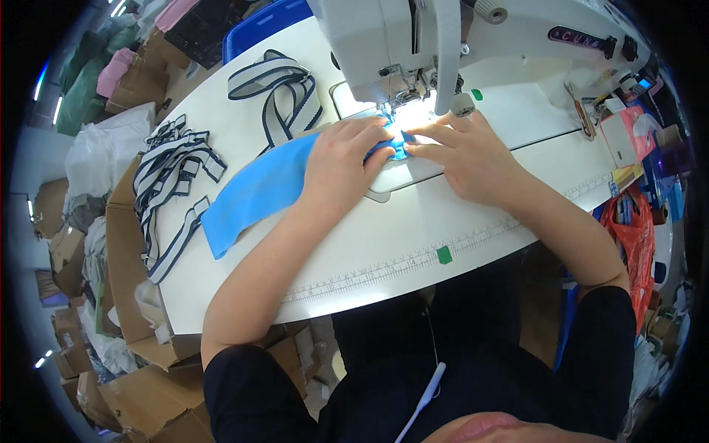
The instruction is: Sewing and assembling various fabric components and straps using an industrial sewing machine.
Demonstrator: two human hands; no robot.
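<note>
A long blue fabric strip [260, 188] runs from the left of the white table up to the needle area of a sewing machine [406, 88]. My left hand [341, 159] lies over the strip, its thumb and fingers closed on the cloth just left of the presser foot. On the right, my right hand [473, 151] has its fingers stretched out and apart, the tips touching the strip's end by the needle. A bright lamp washes out the stitching spot. Beyond the strip, a striped white-and-navy band [292, 103] lies looped on the table.
A pile of striped bands [173, 166] hangs over the table's left edge. A ruler tape [377, 273] follows the front edge, with a green patch [444, 255] on it. Cardboard boxes [159, 391] stand at lower left; a red plastic bag [631, 240] hangs at right.
</note>
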